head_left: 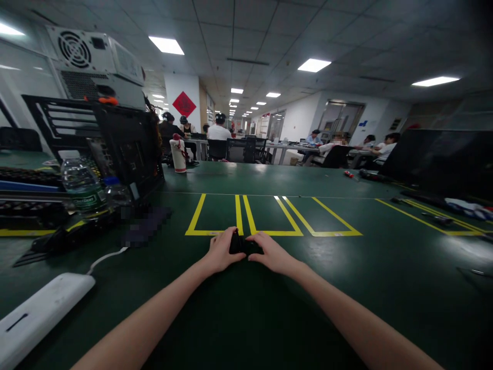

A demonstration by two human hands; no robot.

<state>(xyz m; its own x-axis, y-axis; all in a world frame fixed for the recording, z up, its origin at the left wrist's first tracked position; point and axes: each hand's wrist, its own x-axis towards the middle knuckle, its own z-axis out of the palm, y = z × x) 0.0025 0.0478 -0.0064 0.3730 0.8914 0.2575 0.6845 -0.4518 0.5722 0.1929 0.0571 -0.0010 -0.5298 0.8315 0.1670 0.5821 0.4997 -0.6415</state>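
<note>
As both hands meet over the dark-green, smooth tabletop (246, 318), the left hand (221, 252) clasps a small black object (235, 242); whether the right hand (274, 253), at its three o'clock, grips too, I cannot tell. Yellow tape outlines (275, 233) lie toward twelve. Two-handed handling seems underway; the next move calls for steady fingers.

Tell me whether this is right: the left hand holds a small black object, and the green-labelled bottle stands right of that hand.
Wrong side: the head view shows the green-labelled bottle standing left of the left hand. That hand does hold a small black object.
</note>
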